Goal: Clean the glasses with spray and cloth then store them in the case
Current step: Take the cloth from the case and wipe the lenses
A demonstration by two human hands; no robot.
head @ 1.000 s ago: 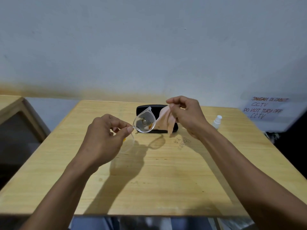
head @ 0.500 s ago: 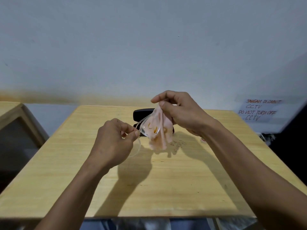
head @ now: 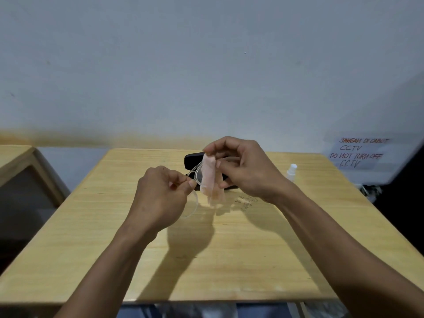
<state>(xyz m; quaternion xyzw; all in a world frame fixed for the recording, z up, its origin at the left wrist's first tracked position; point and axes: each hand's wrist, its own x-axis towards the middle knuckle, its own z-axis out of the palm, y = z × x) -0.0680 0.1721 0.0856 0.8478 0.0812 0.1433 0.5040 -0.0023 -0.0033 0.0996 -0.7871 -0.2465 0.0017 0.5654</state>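
pale grey wall (head: 206,65) fills the upper half of the view, with a brownish stain along its foot. below it a light wooden table (head: 206,260) takes up most of the lower half, and the corner of a second wooden table (head: 20,161) shows at the left edge. a paper notice (head: 360,152) with red handwriting about cctv hangs on the wall at the right.

both forearms reach in from the bottom. the left hand (head: 160,198) is curled, its thumb and forefinger pinching the clear-framed glasses (head: 197,174) near the middle of the frame, so that one lens ring hangs low beside the knuckles and the other lens stands up toward the right hand. the right hand (head: 243,171) holds a pale pink cloth (head: 211,180) folded over that raised lens, fingers above and thumb below pinching it; the cloth's loose end hangs down above the table.

behind the hands, a black case (head: 192,160) lies on the far part of the table, mostly hidden; whether it is open or closed is hard to tell. a small white spray bottle (head: 291,172) stands on the table to the right of the right hand, apart from it.
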